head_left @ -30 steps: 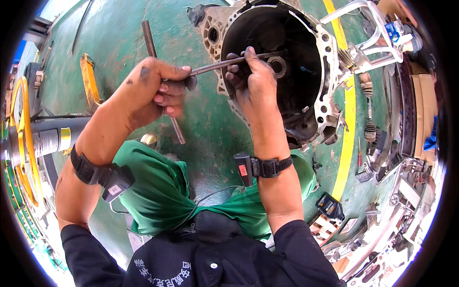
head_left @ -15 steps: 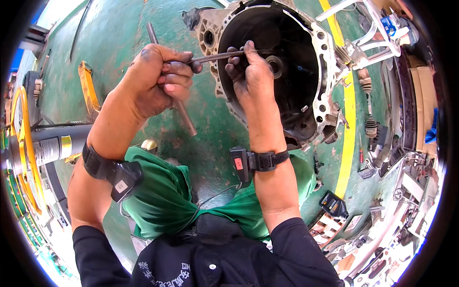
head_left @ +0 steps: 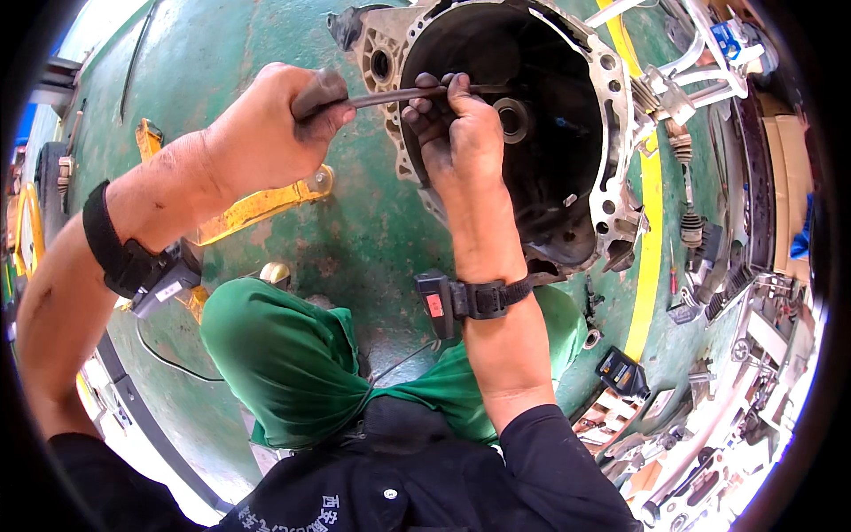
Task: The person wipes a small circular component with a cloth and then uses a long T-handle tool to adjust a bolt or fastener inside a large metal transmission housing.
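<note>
"So, how many hands does the head view show?"

"Two. The left hand (head_left: 297, 124) is closed round one thick bar (head_left: 319, 92), seen foreshortened; the right hand (head_left: 463, 133) pinches one thin rod (head_left: 390, 97) between thumb and fingers."

"And where does the rod lie?"

"Nearly level, from the left hand across the left rim of the one housing (head_left: 622, 115), its far end against the dark inside. Whether it touches anything in there, I can't tell."

"Any room about them?"

"Green floor (head_left: 381, 235) spreads below the rod, between the left hand and the housing. One yellow beam (head_left: 257, 211) edges that space on the left, two green-clad knees (head_left: 266, 346) below. Right of the housing runs one yellow stripe (head_left: 651, 213), with one dark bottle (head_left: 623, 372) at its lower end."
</note>
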The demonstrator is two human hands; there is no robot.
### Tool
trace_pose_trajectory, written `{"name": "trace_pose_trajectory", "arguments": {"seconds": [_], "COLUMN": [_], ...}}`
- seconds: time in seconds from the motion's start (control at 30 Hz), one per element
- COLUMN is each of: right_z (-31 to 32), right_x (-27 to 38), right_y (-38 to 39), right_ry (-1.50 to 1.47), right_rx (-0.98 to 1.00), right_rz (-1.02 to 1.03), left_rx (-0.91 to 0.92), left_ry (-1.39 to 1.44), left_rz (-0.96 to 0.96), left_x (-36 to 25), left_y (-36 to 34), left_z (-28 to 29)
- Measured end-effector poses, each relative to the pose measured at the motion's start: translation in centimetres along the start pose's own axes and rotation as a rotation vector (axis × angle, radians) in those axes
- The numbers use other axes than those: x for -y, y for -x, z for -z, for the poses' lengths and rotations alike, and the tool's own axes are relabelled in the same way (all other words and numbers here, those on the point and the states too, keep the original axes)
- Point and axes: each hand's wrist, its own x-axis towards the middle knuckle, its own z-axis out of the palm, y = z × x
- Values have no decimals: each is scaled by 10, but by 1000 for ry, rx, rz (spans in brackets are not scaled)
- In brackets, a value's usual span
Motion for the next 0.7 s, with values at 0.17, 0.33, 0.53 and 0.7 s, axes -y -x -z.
{"name": "trace_pose_trajectory", "arguments": {"seconds": [0.17,0.33,0.53,0.7], "right_z": [4,6,16,11], "right_x": [1,3,6,-9], "right_y": [1,0,1,-7], "right_ry": [-101,-25,25,-138], "right_rx": [22,-15,-29,100], "right_rz": [-39,-43,-21,-79], "left_rx": [83,164,287,405], "left_ry": [-380,-272,-482,-945], "left_rz": [-311,-132,-217,-344], "left_x": [-9,-7,-1,-9], "left_y": [-5,-8,-10,-6], "left_z": [15,12,7,28]}}
